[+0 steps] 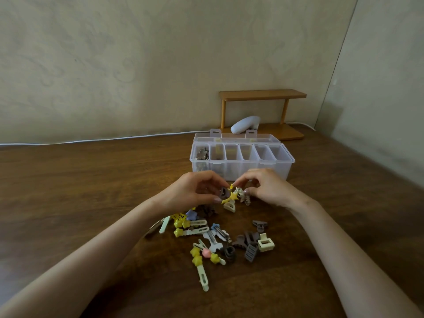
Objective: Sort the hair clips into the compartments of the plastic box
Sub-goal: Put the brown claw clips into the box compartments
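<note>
The loose hair clips (218,239) lie in a pile on the bench (91,191), at 6 o'clock from both hands. The nearest item, a pale green clip (203,276), has its long axis on the 12-to-6 o'clock line, with yellow stars at its far end.

Above the pile's far edge, the left hand (197,191) pinches a brown clip (223,193) between thumb and fingertips. The right hand (268,187), at 3 o'clock from it, pinches a cream clip (239,192). A yellow star clip (232,195) sits between the two, touching both.

The plastic box (270,171) stands at 12 o'clock from the hands, long axis 9 to 3 o'clock, its lid (236,136) folded back. Six compartments run side by side. The 9 o'clock end compartment holds brown flower clips (202,153).

A wooden shelf (261,95) stands beyond the box against the wall.
</note>
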A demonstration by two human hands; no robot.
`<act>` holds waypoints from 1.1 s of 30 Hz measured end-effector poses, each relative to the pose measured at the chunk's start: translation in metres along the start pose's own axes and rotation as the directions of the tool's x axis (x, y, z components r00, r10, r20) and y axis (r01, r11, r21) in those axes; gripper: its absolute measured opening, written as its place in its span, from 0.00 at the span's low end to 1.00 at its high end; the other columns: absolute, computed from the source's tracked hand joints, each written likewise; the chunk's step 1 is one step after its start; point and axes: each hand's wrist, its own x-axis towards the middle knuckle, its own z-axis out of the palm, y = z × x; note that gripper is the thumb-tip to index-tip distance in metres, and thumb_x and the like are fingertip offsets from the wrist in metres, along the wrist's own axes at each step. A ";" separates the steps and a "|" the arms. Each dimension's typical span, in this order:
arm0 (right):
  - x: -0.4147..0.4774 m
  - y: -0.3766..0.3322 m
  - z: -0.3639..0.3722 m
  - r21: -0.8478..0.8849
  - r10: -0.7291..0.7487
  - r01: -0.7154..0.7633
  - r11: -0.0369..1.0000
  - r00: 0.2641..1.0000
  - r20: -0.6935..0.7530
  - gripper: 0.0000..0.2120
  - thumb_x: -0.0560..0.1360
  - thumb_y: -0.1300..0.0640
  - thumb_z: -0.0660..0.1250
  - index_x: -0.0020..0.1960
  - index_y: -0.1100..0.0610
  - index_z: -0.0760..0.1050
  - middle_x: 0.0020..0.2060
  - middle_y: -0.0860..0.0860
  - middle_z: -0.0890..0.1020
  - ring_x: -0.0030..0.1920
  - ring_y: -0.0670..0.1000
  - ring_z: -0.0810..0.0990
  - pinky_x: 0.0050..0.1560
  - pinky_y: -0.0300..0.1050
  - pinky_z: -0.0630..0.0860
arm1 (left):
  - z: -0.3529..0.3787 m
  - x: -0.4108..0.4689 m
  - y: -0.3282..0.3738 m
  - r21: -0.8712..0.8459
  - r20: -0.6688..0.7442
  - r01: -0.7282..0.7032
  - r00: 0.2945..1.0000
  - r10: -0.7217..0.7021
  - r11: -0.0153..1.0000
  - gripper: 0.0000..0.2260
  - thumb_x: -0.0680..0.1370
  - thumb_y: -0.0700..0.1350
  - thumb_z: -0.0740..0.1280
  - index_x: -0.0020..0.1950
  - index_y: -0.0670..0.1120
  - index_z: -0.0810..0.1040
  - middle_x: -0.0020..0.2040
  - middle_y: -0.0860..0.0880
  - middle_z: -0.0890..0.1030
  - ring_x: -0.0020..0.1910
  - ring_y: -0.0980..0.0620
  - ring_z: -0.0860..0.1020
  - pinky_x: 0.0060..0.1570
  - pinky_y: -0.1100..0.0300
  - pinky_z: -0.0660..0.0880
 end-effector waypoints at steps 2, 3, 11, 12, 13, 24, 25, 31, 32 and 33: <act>0.000 0.000 0.000 -0.015 -0.008 0.008 1.000 1.000 0.013 0.14 0.75 0.62 0.67 0.57 0.48 0.79 0.52 0.45 0.77 0.53 0.45 0.75 0.52 0.38 0.70 | 0.000 0.001 -0.002 -0.033 -0.004 0.009 1.000 -0.009 0.999 0.13 0.73 0.37 0.69 0.56 0.47 0.76 0.53 0.47 0.81 0.53 0.54 0.80 0.56 0.56 0.77; 0.001 0.000 0.000 -0.023 -0.006 0.006 1.000 1.000 0.019 0.13 0.75 0.61 0.67 0.57 0.48 0.79 0.51 0.46 0.77 0.52 0.45 0.75 0.53 0.38 0.71 | 0.000 0.001 -0.003 -0.038 -0.005 0.010 1.000 -0.011 0.999 0.13 0.73 0.37 0.69 0.56 0.47 0.76 0.53 0.47 0.81 0.53 0.55 0.80 0.56 0.56 0.77; 0.002 0.000 0.000 0.008 0.010 -0.011 1.000 0.999 0.040 0.07 0.74 0.57 0.70 0.49 0.48 0.76 0.47 0.45 0.78 0.48 0.42 0.76 0.45 0.35 0.71 | 0.002 0.008 0.000 0.198 -0.114 -0.006 0.993 0.029 0.980 0.10 0.74 0.44 0.69 0.54 0.50 0.76 0.48 0.57 0.79 0.46 0.63 0.78 0.45 0.73 0.74; 0.001 0.000 -0.001 0.015 0.010 -0.011 1.000 0.999 0.039 0.07 0.73 0.57 0.70 0.49 0.48 0.76 0.46 0.44 0.78 0.47 0.42 0.76 0.44 0.35 0.71 | 0.000 0.011 0.002 0.235 -0.170 -0.014 0.984 0.056 0.972 0.10 0.73 0.45 0.69 0.54 0.49 0.76 0.47 0.57 0.78 0.45 0.63 0.77 0.44 0.73 0.74; 0.001 0.000 -0.001 0.024 0.010 -0.011 1.000 0.999 0.039 0.08 0.73 0.58 0.70 0.49 0.48 0.75 0.45 0.44 0.78 0.46 0.43 0.76 0.44 0.35 0.71 | -0.002 0.016 0.004 0.261 -0.231 -0.020 0.970 0.082 0.965 0.09 0.73 0.45 0.69 0.53 0.48 0.76 0.46 0.57 0.78 0.45 0.62 0.77 0.43 0.72 0.74; 0.000 -0.004 0.000 0.116 -0.005 0.001 0.993 0.999 0.034 0.11 0.72 0.61 0.71 0.46 0.46 0.76 0.45 0.45 0.78 0.44 0.42 0.75 0.43 0.34 0.70 | -0.012 0.106 -0.002 0.418 -0.476 0.180 0.878 0.045 0.891 0.16 0.73 0.49 0.69 0.59 0.47 0.75 0.51 0.50 0.81 0.52 0.49 0.77 0.53 0.50 0.75; 0.000 -0.003 0.001 0.116 -0.002 -0.002 0.993 0.999 0.037 0.11 0.72 0.61 0.71 0.47 0.46 0.77 0.45 0.45 0.78 0.44 0.42 0.75 0.43 0.35 0.70 | -0.011 0.107 -0.003 0.397 -0.478 0.211 0.879 0.005 0.894 0.18 0.74 0.49 0.69 0.62 0.46 0.74 0.51 0.50 0.81 0.53 0.49 0.77 0.55 0.49 0.74; -0.001 -0.006 -0.001 0.161 -0.019 0.016 0.987 1.000 0.020 0.09 0.75 0.62 0.66 0.48 0.48 0.79 0.51 0.47 0.79 0.53 0.46 0.77 0.56 0.44 0.75 | -0.009 0.086 -0.009 0.386 -0.531 0.130 0.841 0.104 0.913 0.10 0.76 0.45 0.66 0.56 0.45 0.76 0.51 0.50 0.79 0.48 0.53 0.76 0.47 0.56 0.76; -0.001 -0.006 -0.002 0.189 -0.014 0.013 0.982 1.000 0.004 0.09 0.75 0.62 0.66 0.47 0.49 0.79 0.50 0.48 0.80 0.52 0.46 0.78 0.55 0.45 0.77 | -0.010 0.081 -0.008 0.399 -0.532 0.112 0.837 0.130 0.910 0.09 0.76 0.45 0.65 0.55 0.45 0.76 0.50 0.50 0.79 0.48 0.52 0.76 0.46 0.56 0.75; -0.001 -0.005 -0.002 0.211 -0.007 0.010 0.978 1.000 -0.014 0.08 0.75 0.62 0.67 0.47 0.50 0.79 0.49 0.49 0.80 0.50 0.47 0.79 0.54 0.47 0.78 | -0.010 0.075 -0.006 0.411 -0.527 0.097 0.836 0.149 0.906 0.08 0.76 0.45 0.65 0.53 0.45 0.76 0.50 0.50 0.79 0.48 0.53 0.75 0.45 0.58 0.75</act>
